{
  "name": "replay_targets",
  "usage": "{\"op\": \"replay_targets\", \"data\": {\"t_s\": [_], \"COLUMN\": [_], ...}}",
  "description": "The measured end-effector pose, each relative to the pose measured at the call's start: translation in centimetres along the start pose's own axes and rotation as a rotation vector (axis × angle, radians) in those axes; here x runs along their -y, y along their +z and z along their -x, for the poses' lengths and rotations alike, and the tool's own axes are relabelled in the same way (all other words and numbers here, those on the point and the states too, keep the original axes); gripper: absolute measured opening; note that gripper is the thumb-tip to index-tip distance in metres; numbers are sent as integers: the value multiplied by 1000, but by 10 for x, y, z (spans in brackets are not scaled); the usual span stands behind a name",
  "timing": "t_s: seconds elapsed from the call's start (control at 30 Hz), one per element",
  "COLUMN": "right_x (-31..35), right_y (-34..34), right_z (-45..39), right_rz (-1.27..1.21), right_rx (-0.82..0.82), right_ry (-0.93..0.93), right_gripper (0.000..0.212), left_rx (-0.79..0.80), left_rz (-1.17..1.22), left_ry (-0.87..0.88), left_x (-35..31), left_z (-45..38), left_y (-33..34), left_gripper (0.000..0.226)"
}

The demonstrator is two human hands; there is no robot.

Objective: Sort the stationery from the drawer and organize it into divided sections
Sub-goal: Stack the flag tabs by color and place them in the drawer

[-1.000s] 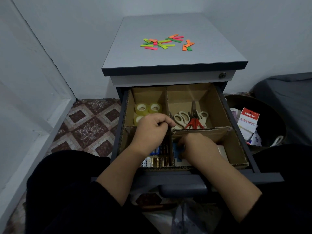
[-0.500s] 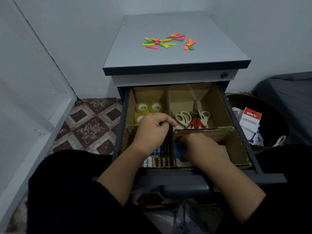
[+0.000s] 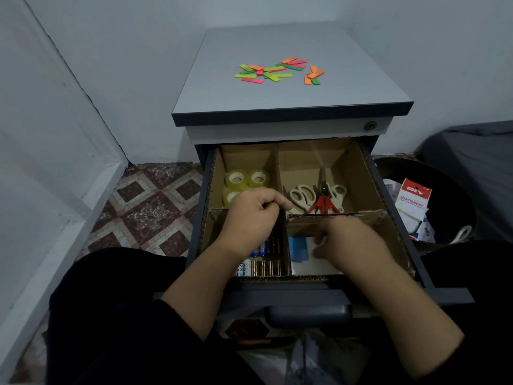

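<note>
Since the earlier frame the right hand (image 3: pixel 351 243) has drawn a little toward the right inside the near right section, so more of the blue pad (image 3: pixel 298 248) shows, while the left hand (image 3: pixel 251 218) has stayed put on the cardboard divider (image 3: pixel 286 240) between the two near sections. That blue pad lies flat on a white sheet (image 3: pixel 313 266) at the left edge of the near right section, just left of the right hand's fingertips and close against the divider; its long axis runs near to far. The right hand is plainly the nearer one, and I judge the coming move to be a short reach leftward to straighten or pinch the pad. Its fingers look loosely bent and blurred, and whether they grip anything I cannot tell. The left hand's fingers are curled over the divider's top edge, holding it steady. In the near left section, batteries (image 3: pixel 263 262) lie partly under the left wrist. Tape rolls (image 3: pixel 247 180) fill the far left section and scissors (image 3: pixel 319 198) the far right. Neon sticky flags (image 3: pixel 277 71) remain scattered on the cabinet top (image 3: pixel 361 84), still unsorted.
</note>
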State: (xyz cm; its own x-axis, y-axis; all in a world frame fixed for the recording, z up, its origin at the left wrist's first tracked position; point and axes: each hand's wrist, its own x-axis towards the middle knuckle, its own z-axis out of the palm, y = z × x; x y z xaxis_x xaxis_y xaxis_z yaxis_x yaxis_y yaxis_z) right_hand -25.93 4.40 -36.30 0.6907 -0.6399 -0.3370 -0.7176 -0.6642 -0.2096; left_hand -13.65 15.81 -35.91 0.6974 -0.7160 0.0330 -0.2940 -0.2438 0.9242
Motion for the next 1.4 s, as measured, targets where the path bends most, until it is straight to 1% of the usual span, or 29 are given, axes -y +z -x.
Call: {"op": "replay_targets", "data": {"t_s": [0.07, 0.13, 0.2, 0.27, 0.33, 0.37, 0.53, 0.67, 0.83, 0.97, 1.1, 1.17, 1.3, 1.37, 1.4], "right_x": [-15, -23, -26, -28, -29, -28, -28, -31, -33, -33, -32, -31, -29, -25, -22], "right_y": [-9, -17, -18, -12, -5, -4, -2, 2, 4, 3, 0, 0, -6, -15, -17], "right_z": [0, 0, 0, -2, -2, -3, -9, -9, -8, -8, -9, -7, -4, -3, -4], "right_rz": [72, 135, 147, 144, 138, 139, 77, 60, 83, 54, 40, 28, 9, -47, -117], "right_rx": [-58, -17, 43, 27, -3, -10, 45, 29, -3, 41, 88, 83, 34, 66, 97], "right_ry": [122, 221, 274, 255, 224, 216, 235, 232, 219, 222, 219, 219, 245, 259, 259], "right_gripper": [11, 5, 16, 16, 6, 5, 6, 13, 13, 16, 12, 7, 9, 14, 14], "left_rx": [-4, 7, 22, 22, 9, 2, -1, -3, -3, -2, -14, -14, -12, -10, -7], "left_rz": [-2, -11, -9, -5, -4, -5, -13, -35, -12, -3, -7, -10, -23, -29, -36], "left_ry": [7, 22, 24, 18, 12, 11, 13, 13, 6, 3, 2, -3, 11, 15, 14], "left_x": [-1, 0, -1, -1, -1, -1, -1, -3, -3, -3, -3, -4, -4, -6, -6], "left_z": [0, -1, 0, 1, 1, 1, 1, 2, 2, 2, 1, 2, 2, 2, 2], "left_y": [-1, -1, 1, 2, 1, 0, 0, 0, -1, 0, 0, 1, 0, 0, 0], "left_gripper": [44, 43, 41, 40, 42, 42, 44, 44, 45, 43, 45, 44, 43, 42, 41]}}
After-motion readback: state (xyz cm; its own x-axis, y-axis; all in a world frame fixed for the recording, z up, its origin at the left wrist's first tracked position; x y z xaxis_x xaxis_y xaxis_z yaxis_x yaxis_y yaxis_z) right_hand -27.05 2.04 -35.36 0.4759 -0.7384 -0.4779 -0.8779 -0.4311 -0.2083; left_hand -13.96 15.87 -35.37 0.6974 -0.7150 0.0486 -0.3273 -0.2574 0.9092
